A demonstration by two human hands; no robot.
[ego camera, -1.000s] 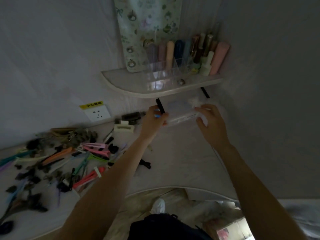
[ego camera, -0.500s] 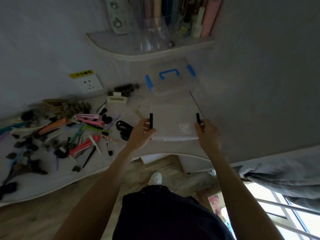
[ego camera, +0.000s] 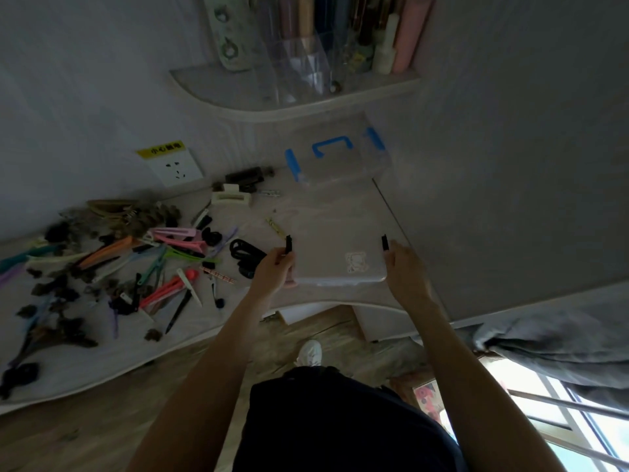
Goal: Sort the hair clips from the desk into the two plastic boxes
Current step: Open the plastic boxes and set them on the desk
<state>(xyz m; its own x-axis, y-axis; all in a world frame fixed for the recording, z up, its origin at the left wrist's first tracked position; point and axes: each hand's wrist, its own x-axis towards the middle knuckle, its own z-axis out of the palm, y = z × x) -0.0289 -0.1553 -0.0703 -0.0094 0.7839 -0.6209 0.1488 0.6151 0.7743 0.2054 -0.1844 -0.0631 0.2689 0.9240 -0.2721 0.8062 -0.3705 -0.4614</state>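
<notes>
A clear plastic box with black side latches lies flat on the white desk near its front edge, with a small bear sticker on the lid. My left hand grips its left side at the latch. My right hand holds its right side by the other latch. Behind it, against the wall, stands a second clear box with blue latches and a blue handle. A heap of hair clips in pink, orange, green, black and brown covers the left part of the desk.
A black clip and a white claw clip lie just left of the boxes. A corner shelf with bottles and a clear organiser hangs over the blue-latched box. A wall socket sits left. The right wall is close.
Both hands carried the black-latched box from under the shelf down to the desk's front edge, which uncovered the blue-latched box. In the last half second the box has barely moved.
</notes>
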